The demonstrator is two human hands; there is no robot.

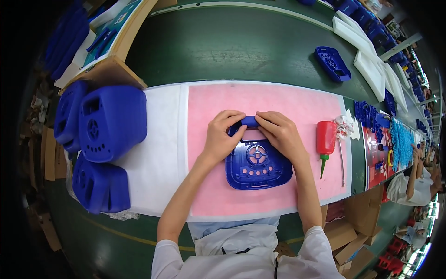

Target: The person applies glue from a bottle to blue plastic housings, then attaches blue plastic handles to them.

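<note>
My left hand (224,137) and right hand (282,136) pinch the handle (251,122), twelve o'clock on the cover (274,160), apparently fitting it; next, even pressure.

The left hand (226,135) and right hand (282,135) hid the ends of the bar (251,122) atop the panel (273,160); whether it was separate was unclear. The lower edge cut off the shirt (223,266). A co-worker's hands (416,149) were too small to read.
</note>
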